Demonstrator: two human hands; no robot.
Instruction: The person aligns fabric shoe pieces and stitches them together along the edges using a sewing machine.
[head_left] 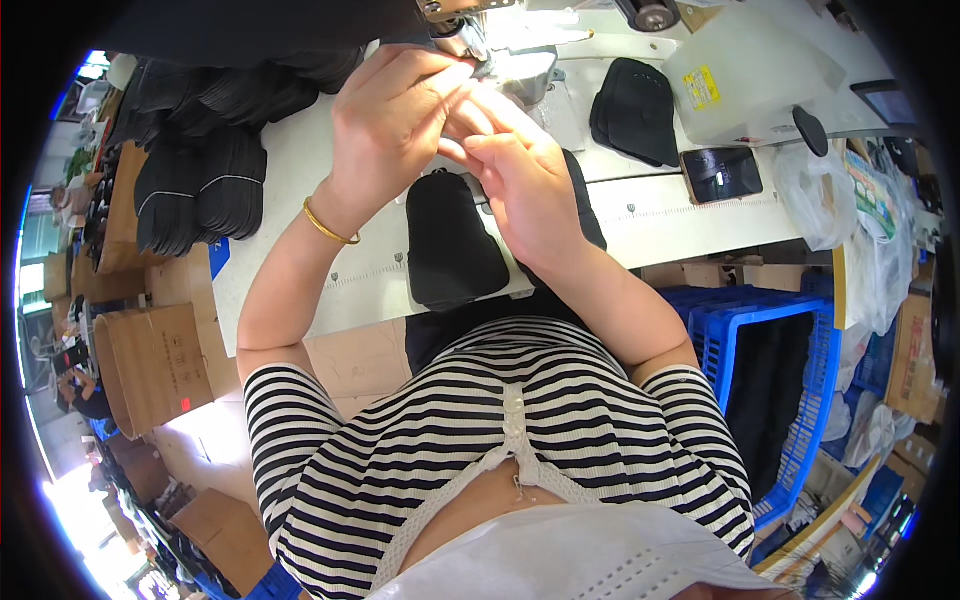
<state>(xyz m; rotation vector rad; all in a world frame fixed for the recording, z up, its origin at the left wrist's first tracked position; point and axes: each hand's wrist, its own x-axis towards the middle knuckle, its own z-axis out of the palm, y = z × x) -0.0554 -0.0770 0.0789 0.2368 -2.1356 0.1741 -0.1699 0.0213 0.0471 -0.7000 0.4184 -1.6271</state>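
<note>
My left hand, with a gold bangle at its wrist, is raised to the sewing machine's needle area. Its thumb and fingers are pinched together, and what they grip is too small or hidden to make out. My right hand meets it there, fingers closed and bent toward the same spot; their contents are hidden too. Below the hands, a black padded fabric piece lies over the table's front edge. Another black fabric piece shows partly behind my right hand.
Bundled black pieces are heaped at the left. On the right lie a small black stack, a phone and a plastic bag. A blue crate stands beside me at right, a cardboard box at left.
</note>
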